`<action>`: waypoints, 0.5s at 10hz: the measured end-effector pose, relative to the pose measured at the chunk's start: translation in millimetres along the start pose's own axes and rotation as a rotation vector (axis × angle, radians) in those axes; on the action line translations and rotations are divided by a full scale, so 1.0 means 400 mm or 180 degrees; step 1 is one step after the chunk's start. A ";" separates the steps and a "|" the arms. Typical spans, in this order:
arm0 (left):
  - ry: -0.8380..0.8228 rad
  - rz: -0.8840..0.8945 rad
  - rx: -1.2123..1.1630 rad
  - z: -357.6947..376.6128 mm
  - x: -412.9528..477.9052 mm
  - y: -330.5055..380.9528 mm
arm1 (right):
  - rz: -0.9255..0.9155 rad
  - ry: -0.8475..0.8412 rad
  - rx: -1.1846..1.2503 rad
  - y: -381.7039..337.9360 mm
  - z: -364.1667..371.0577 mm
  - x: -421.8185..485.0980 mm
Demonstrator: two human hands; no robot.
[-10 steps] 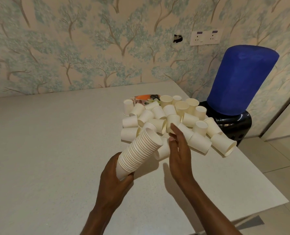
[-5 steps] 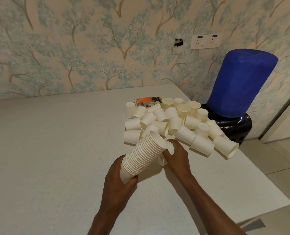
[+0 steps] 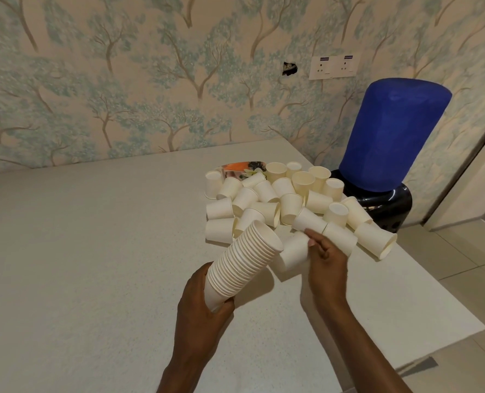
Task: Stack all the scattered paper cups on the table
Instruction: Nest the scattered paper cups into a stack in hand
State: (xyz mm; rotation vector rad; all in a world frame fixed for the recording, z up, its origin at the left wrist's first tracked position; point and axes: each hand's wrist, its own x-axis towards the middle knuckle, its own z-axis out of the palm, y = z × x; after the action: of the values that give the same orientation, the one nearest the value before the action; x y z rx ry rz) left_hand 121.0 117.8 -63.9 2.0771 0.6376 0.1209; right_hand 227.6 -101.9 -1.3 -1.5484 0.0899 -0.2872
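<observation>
Paper stack [image 3: 244, 262] gripped by left hand [image 3: 201, 316], right hand [image 3: 327, 262] holding cup [image 3: 293, 252], pile [image 3: 289, 202] behind

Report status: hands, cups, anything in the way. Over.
Left hand grips cup stack, tilted. Right hand holds one loose cup beside it. Many cups unstacked on table. Nothing between cup and stack.

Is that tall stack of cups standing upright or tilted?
Tilted: the left hand grips the stack by its base, mouth leaning up and right.
</observation>
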 end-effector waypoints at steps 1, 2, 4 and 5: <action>0.0045 0.0611 -0.0318 -0.011 -0.051 0.047 | -0.0462 0.0313 0.0070 -0.053 -0.013 0.005; 0.0275 0.0777 -0.0377 0.009 -0.042 0.035 | -0.1247 0.0420 0.0112 -0.121 -0.016 -0.006; 0.0272 -0.1603 -0.0103 0.042 0.069 0.069 | -0.2036 -0.0280 -0.0391 -0.119 0.002 -0.050; 0.0204 -0.1723 0.0178 0.046 0.084 0.052 | -0.2139 -0.0621 -0.0525 -0.089 -0.003 -0.060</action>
State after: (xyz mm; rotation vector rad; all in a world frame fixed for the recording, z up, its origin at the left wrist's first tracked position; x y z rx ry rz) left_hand 164.2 111.1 -62.9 1.8871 1.2282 -0.1427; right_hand 199.5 -97.3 31.2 -1.7274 -0.5834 -0.6654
